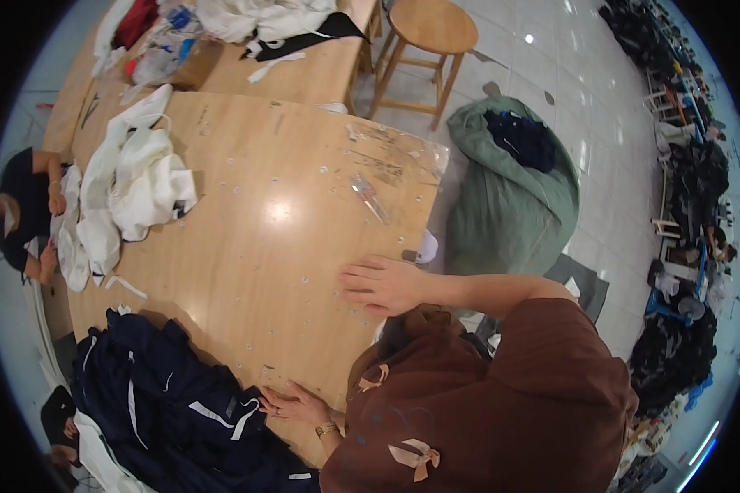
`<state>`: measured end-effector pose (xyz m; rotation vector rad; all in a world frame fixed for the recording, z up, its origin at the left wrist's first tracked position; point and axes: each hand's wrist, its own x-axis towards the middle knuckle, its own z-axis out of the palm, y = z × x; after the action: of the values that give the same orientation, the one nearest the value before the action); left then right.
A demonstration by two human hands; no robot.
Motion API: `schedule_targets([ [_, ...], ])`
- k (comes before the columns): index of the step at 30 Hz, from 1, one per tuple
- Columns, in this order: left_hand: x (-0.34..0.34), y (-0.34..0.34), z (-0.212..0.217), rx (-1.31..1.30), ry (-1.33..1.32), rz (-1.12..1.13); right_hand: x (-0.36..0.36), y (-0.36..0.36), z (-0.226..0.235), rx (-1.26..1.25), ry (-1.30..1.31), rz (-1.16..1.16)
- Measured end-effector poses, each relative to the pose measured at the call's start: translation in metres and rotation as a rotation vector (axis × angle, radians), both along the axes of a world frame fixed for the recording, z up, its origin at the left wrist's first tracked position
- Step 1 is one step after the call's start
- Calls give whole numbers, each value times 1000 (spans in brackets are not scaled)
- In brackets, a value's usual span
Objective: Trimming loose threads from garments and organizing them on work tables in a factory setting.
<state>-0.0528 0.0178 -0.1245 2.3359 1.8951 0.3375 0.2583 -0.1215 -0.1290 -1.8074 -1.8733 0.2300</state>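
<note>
My right hand (381,285) lies flat on the wooden table (247,238) near its right edge, fingers stretched to the left, with nothing in it. My left hand (296,404) rests lower down, fingers spread, a watch or bracelet at its wrist. Its fingertips reach the edge of a heap of navy garments (164,386), beside a loose white strip (245,419); whether they touch the cloth I cannot tell. White tape and piping show on the navy cloth. Farther up the table lies a slim clear object with red on it (370,197), its kind unclear.
White garments (148,185) lie at the left, where a co-worker (29,214) handles them. Another person (57,419) is at lower left. A green sack (510,197) holding dark cloth stands beside the table's right edge. A wooden stool (432,33) stands beyond. Garment piles (678,353) line the far right.
</note>
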Motion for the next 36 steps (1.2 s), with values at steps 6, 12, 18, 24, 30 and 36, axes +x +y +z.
schedule_targets([
  [6, -6, 4, -4, -51, 76, -36, 5, 1, -6, 100, 34, -22],
  [12, -4, 8, -3, -27, 101, -105, -1, 2, -21, 278, 6, -100],
  [18, -2, 7, 6, 168, 433, -184, -2, 2, -24, 309, 37, -77],
  [24, 23, -2, 1, -123, 566, 192, 72, -12, 41, -108, 1692, 257],
  [30, 10, -9, -17, -51, 217, 503, 214, -131, 33, 405, 1432, -728],
  [36, 4, -6, -27, 4, 222, 521, 208, -328, -112, 392, 1192, -1559],
])
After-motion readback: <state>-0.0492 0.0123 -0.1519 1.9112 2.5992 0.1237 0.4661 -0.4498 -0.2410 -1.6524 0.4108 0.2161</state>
